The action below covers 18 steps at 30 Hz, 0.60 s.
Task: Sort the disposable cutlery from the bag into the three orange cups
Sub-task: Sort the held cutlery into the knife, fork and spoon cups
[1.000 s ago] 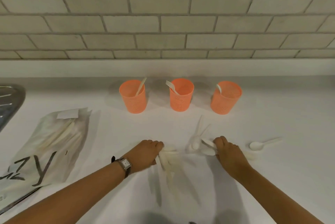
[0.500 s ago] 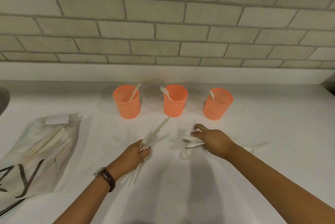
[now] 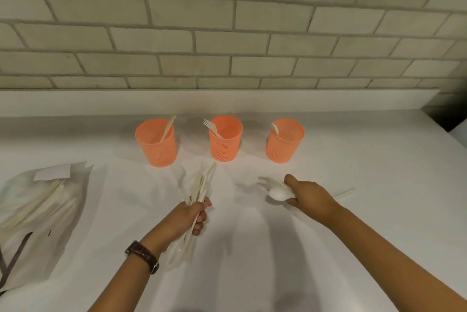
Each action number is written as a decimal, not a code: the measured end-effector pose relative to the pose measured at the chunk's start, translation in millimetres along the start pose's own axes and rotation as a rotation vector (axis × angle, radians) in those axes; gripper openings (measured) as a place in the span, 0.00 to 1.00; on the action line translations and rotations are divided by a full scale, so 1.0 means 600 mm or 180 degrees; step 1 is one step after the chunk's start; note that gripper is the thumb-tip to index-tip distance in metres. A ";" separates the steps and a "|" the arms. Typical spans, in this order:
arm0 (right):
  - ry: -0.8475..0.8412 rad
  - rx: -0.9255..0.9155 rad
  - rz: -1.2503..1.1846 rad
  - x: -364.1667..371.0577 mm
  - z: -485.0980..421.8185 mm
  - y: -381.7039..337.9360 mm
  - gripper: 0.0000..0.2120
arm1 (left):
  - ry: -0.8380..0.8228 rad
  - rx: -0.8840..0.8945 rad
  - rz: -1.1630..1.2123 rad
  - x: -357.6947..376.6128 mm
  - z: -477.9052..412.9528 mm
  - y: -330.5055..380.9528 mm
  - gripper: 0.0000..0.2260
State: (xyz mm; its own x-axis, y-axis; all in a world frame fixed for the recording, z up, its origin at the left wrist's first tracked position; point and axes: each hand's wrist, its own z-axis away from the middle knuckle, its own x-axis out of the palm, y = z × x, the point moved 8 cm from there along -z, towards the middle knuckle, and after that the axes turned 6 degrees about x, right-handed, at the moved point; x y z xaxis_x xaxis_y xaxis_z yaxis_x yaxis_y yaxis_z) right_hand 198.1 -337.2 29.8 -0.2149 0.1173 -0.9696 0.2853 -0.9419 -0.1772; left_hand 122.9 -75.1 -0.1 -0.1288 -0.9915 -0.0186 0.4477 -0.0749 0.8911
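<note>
Left hand point(image 3: 188, 215) fingers clamp upright knives point(image 3: 199, 185); right hand point(image 3: 310, 195) fingers grip spoons point(image 3: 278, 193).

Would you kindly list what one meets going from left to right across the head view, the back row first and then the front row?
Back row: left cup → middle cup → right cup. Front row: bag → left hand gripping a bundle of cutlery → right hand holding a spoon.
</note>
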 end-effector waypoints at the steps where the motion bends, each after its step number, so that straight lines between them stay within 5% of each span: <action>1: -0.0040 0.0186 -0.0123 -0.008 0.012 0.030 0.11 | -0.0046 0.0005 -0.0039 0.009 -0.002 0.003 0.07; 7: -0.0049 0.1066 -0.0108 -0.032 0.054 0.204 0.16 | -0.0255 0.0049 -0.0167 0.041 -0.002 0.008 0.06; 10: -0.0379 0.0954 0.0245 0.003 0.054 0.230 0.22 | -0.0316 0.0114 -0.0258 0.048 0.003 0.011 0.06; 18: -0.0309 0.0583 0.0898 0.034 0.039 0.221 0.12 | -0.0094 0.0267 0.0052 0.016 0.025 0.020 0.09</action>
State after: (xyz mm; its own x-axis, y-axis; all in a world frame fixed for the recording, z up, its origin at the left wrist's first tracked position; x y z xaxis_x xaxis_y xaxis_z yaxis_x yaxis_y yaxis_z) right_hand 209.6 -467.2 -9.3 -0.2420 -0.1779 -0.9538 0.1756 -0.9748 0.1372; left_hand 113.8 -84.2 17.4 -0.1487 -0.9888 0.0086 0.3745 -0.0483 0.9260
